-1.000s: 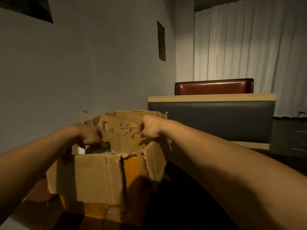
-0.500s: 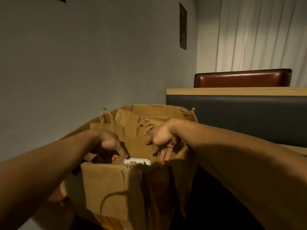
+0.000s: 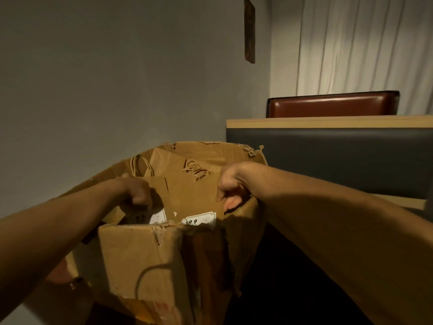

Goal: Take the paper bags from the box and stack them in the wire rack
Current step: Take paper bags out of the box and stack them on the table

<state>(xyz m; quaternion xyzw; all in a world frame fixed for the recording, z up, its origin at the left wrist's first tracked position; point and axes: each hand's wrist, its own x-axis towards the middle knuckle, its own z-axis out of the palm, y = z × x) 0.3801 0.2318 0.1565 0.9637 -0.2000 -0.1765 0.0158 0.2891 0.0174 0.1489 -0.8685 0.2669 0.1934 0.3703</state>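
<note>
Both hands are down in the cardboard box (image 3: 140, 259), well apart. Right hand (image 3: 230, 184) pinches the right edge of the paper bags (image 3: 189, 195); left hand (image 3: 138, 193) prob. grips the left edge, dim light, to lift evenly. Bags are inside the box; rack not in view.

We seem to be in a restaurant or café dining room: a booth partition (image 3: 328, 158) with grey padding and a pale wood cap, a red-brown upholstered seat back (image 3: 332, 105) behind it, long white curtains (image 3: 363, 43), and a small framed picture (image 3: 249, 29) on the grey wall (image 3: 117, 78).
</note>
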